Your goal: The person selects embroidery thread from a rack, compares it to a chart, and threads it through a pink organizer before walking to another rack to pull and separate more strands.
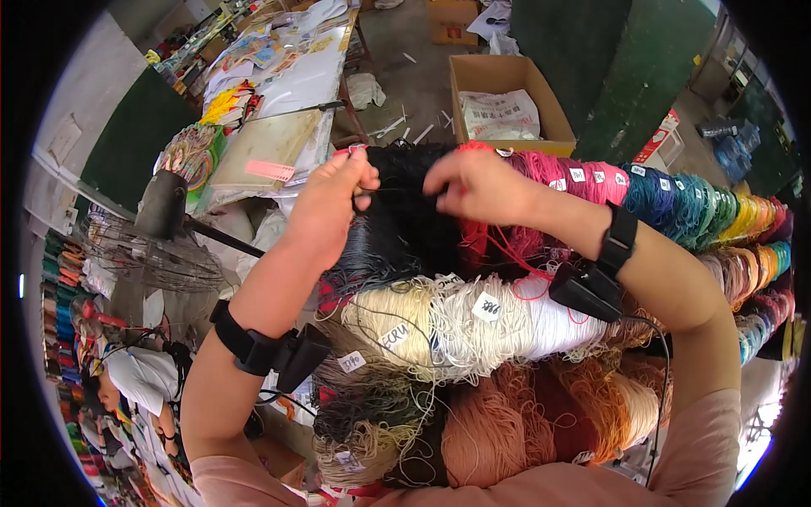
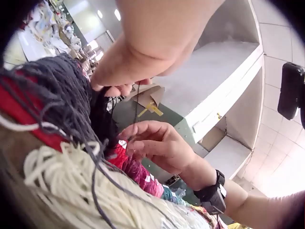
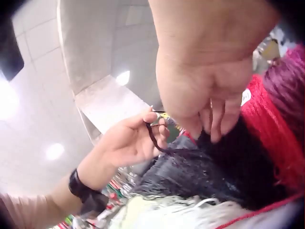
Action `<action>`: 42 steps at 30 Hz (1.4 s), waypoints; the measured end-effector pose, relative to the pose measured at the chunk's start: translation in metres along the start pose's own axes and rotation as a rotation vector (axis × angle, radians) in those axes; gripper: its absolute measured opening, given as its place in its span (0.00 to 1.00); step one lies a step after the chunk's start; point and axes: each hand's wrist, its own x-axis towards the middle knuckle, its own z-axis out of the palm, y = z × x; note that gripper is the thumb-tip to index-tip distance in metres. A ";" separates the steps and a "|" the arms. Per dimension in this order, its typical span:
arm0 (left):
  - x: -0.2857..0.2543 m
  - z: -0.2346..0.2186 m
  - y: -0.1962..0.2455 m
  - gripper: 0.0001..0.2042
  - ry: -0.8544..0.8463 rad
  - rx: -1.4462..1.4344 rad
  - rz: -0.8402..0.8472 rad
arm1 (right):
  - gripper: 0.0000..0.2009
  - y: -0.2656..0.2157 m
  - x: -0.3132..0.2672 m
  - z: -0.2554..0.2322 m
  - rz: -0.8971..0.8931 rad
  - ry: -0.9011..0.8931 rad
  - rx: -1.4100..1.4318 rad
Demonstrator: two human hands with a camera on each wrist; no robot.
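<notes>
Thin black thread strand (image 3: 151,138): likely light, limp.
Your left hand (image 3: 133,144) pinches it; right hand (image 1: 488,188), can't tell its grip. Best held mid-length.

Thread workshop with labelled skeins (image 1: 456,329)

from where i stand, i see a long table (image 1: 294,95), its surface covered in many places by loose papers (image 1: 270,49). near its closer end lies a pink strip (image 1: 269,170), and beside it there is a bunch of yellow and red threads (image 1: 228,106). a fan (image 1: 160,204) with a wire cage stands next to this table. on the grey floor (image 1: 414,34) there are a crumpled white bag (image 1: 366,90) and several thin white pieces (image 1: 422,133). an open cardboard box (image 1: 494,74) holds a printed white sack (image 1: 500,114); behind it is a smaller carton (image 1: 454,23). some bluish plastic bottles (image 1: 735,156) stand farther away, beyond a dark green panel (image 1: 629,76).
</notes>
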 end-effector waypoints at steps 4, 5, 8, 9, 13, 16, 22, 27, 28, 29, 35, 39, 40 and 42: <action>0.000 -0.007 0.005 0.12 -0.165 -0.141 -0.008 | 0.29 0.001 0.033 0.006 -0.246 0.335 -0.466; -0.004 -0.007 0.010 0.13 -0.238 -0.162 -0.051 | 0.32 0.004 0.042 0.016 -0.341 0.387 -0.530; -0.020 -0.001 0.028 0.15 -0.152 -0.106 -0.125 | 0.37 0.017 0.056 0.037 -0.108 0.067 -0.651; -0.025 -0.008 0.029 0.16 -0.112 -0.144 -0.117 | 0.36 0.017 0.060 0.033 -0.049 0.002 -0.714; -0.074 -0.049 0.068 0.17 0.185 -0.258 0.071 | 0.24 0.021 0.065 0.030 -0.027 -0.021 -0.704; -0.133 -0.144 0.102 0.17 0.278 -0.380 0.184 | 0.24 0.021 0.064 0.030 -0.051 -0.007 -0.724; -0.386 -0.414 0.162 0.14 1.094 -0.223 0.580 | 0.22 0.023 0.064 0.029 -0.104 -0.001 -0.703; -0.556 -0.458 0.158 0.13 1.224 -0.156 0.553 | 0.33 0.025 0.072 0.028 -0.065 -0.086 -0.682; -0.560 -0.453 0.149 0.13 1.067 -0.131 0.488 | 0.34 0.025 0.074 0.024 -0.064 -0.123 -0.672; -0.545 -0.443 0.136 0.13 0.778 -0.078 0.406 | 0.36 0.022 0.074 0.020 -0.056 -0.161 -0.664; -0.287 -0.125 0.107 0.12 0.171 0.653 -0.077 | 0.23 -0.092 0.025 -0.005 -0.426 0.160 -0.260; -0.233 -0.009 0.123 0.14 -0.383 0.847 -0.102 | 0.14 -0.214 -0.086 0.003 -0.320 -0.049 0.560; -0.225 0.010 0.126 0.14 -0.437 0.864 -0.020 | 0.14 -0.220 -0.106 -0.005 -0.252 -0.078 0.639; -0.221 0.052 0.134 0.14 -0.581 0.822 0.091 | 0.14 -0.228 -0.151 -0.016 -0.127 -0.127 0.811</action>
